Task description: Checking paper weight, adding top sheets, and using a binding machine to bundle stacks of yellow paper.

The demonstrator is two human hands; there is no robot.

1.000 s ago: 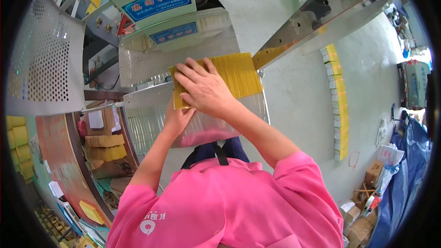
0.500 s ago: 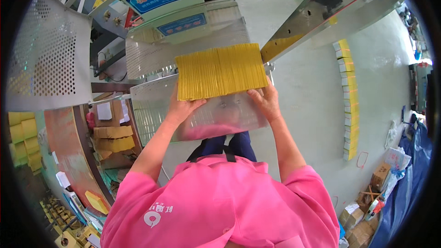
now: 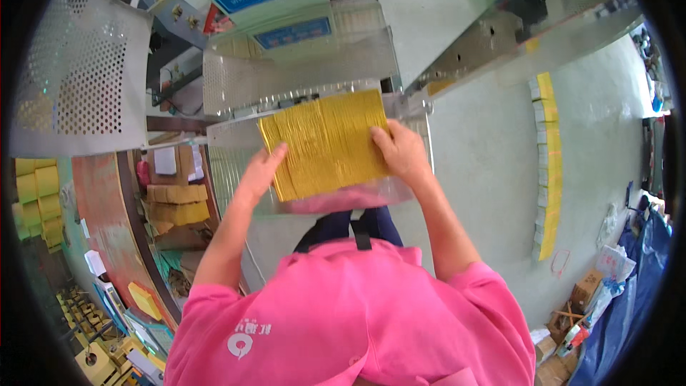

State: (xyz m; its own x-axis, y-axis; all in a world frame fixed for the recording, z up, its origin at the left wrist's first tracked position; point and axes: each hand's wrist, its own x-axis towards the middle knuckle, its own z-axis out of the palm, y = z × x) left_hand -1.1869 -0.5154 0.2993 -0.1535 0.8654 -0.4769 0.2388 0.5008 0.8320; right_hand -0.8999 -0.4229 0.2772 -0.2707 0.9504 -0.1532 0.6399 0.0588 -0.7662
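Observation:
A thick stack of yellow paper pieces [image 3: 330,146] lies tilted between my two hands, its ridged edges facing up. My left hand [image 3: 263,169] grips its left end, thumb on the upper face. On the other end, my right hand [image 3: 400,149] is closed with its thumb pressed on the stack's right side; the fingers beneath are mostly hidden. Under the stack is the shiny metal tray [image 3: 239,144] of a machine. Behind it rises a clear cover [image 3: 300,75] with a perforated side.
A perforated metal guard [image 3: 86,71] stands at left, and a steel beam [image 3: 493,43] slants across the upper right. Yellow-and-white stacks [image 3: 547,171] form a row on the floor at right. Cartons [image 3: 587,287] and a blue tarp [image 3: 629,293] lie at lower right. A worn board [image 3: 118,221] is at left.
The yellow stack has come nearer to me and tipped, so that more of its broad upper face shows. Both hands have shifted from its lower corners to its left and right sides.

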